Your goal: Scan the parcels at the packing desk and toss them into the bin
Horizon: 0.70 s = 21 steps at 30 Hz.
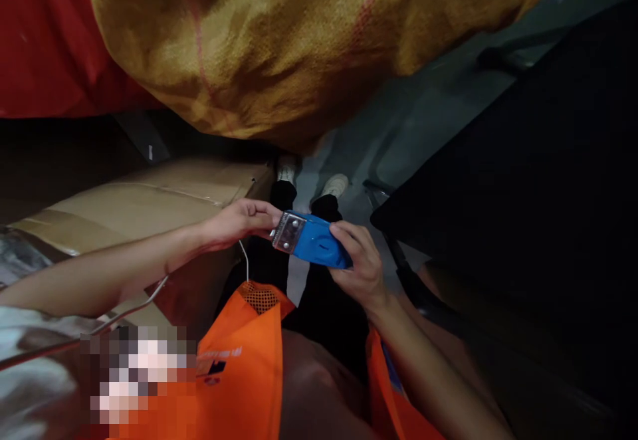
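A blue hair clipper (pixel 319 239) is held up in front of me, its silvery toothed blade plate with two screws pointing left. My right hand (pixel 361 257) grips the blue body at its right end, thumb and fingers wrapped around it. At the blade end, my left hand (pixel 244 220) has its fingers bent and pressed together against the edge of the plate. The left fingertips are partly hidden, so I cannot tell whether they pinch something small there.
A large yellow woven sack (pixel 279 48) bulges across the top, beside a red sack (pixel 44 41). Cardboard (pixel 164 187) lies at left. A dark panel (pixel 523 194) fills the right side. My orange vest (pixel 244 367) and a thin white cord (pixel 246 260) hang below my hands.
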Each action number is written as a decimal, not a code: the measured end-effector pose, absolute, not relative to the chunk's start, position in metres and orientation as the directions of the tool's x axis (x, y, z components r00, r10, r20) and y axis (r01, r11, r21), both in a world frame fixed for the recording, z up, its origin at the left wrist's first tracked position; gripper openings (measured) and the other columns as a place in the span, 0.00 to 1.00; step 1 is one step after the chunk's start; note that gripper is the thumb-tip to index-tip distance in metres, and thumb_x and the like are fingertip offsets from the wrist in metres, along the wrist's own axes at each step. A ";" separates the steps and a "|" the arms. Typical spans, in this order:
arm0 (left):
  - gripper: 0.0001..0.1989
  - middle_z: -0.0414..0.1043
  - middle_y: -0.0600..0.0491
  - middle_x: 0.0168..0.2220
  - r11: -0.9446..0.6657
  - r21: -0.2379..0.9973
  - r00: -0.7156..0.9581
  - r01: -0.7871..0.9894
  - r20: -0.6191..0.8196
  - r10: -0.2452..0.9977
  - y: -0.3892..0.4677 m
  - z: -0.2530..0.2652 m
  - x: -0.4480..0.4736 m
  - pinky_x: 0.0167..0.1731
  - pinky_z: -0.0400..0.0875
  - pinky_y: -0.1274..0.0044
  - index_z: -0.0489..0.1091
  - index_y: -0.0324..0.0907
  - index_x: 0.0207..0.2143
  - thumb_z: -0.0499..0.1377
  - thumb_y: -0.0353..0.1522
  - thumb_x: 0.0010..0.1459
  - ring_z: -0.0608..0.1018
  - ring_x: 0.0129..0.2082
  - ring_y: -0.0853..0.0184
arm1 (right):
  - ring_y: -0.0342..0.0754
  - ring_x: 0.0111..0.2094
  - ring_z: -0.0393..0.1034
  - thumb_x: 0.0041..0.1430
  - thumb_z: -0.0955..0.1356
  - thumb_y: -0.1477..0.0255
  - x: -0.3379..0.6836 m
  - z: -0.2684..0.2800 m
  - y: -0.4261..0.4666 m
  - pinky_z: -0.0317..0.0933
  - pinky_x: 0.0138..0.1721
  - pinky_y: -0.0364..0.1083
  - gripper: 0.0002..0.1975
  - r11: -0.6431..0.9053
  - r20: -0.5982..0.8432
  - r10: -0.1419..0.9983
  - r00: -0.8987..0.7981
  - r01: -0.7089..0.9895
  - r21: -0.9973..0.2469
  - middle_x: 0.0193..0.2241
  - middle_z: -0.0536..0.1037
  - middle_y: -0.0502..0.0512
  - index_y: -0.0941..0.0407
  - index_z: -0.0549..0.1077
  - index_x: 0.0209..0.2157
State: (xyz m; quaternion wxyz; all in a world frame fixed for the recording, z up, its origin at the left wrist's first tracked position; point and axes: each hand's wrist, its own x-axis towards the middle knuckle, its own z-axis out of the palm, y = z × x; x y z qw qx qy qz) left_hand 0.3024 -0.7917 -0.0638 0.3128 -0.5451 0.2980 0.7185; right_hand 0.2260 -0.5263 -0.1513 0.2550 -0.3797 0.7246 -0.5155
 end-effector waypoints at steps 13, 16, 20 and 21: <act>0.08 0.80 0.51 0.29 -0.594 0.096 -0.070 -0.798 -0.995 -0.067 -0.826 -0.081 0.301 0.32 0.75 0.82 0.78 0.35 0.33 0.59 0.23 0.62 0.80 0.26 0.72 | 0.60 0.48 0.76 0.61 0.69 0.81 0.235 -0.162 -0.575 0.75 0.47 0.60 0.43 0.248 -0.045 -0.831 -0.555 -0.296 -0.922 0.51 0.77 0.62 0.43 0.57 0.74; 0.07 0.81 0.49 0.32 -0.650 0.082 -0.058 -0.756 -0.997 -0.058 -0.834 -0.085 0.302 0.34 0.76 0.80 0.78 0.35 0.33 0.61 0.27 0.63 0.82 0.30 0.69 | 0.60 0.49 0.76 0.61 0.69 0.81 0.234 -0.164 -0.584 0.75 0.48 0.60 0.44 0.254 -0.055 -0.838 -0.543 -0.299 -0.920 0.53 0.77 0.62 0.42 0.56 0.74; 0.02 0.80 0.50 0.30 -0.638 0.076 -0.101 -0.766 -0.995 0.003 -0.845 -0.091 0.305 0.35 0.76 0.79 0.77 0.35 0.33 0.67 0.25 0.56 0.81 0.28 0.70 | 0.60 0.49 0.76 0.61 0.69 0.80 0.234 -0.169 -0.591 0.75 0.49 0.60 0.44 0.265 -0.066 -0.845 -0.531 -0.307 -0.914 0.53 0.77 0.61 0.42 0.56 0.74; 0.04 0.80 0.51 0.30 -0.628 0.074 -0.106 -0.775 -0.994 0.014 -0.847 -0.093 0.307 0.34 0.76 0.79 0.77 0.35 0.33 0.68 0.23 0.54 0.80 0.27 0.71 | 0.60 0.49 0.76 0.61 0.69 0.80 0.234 -0.170 -0.592 0.74 0.49 0.60 0.44 0.266 -0.071 -0.848 -0.525 -0.307 -0.914 0.53 0.77 0.61 0.42 0.56 0.74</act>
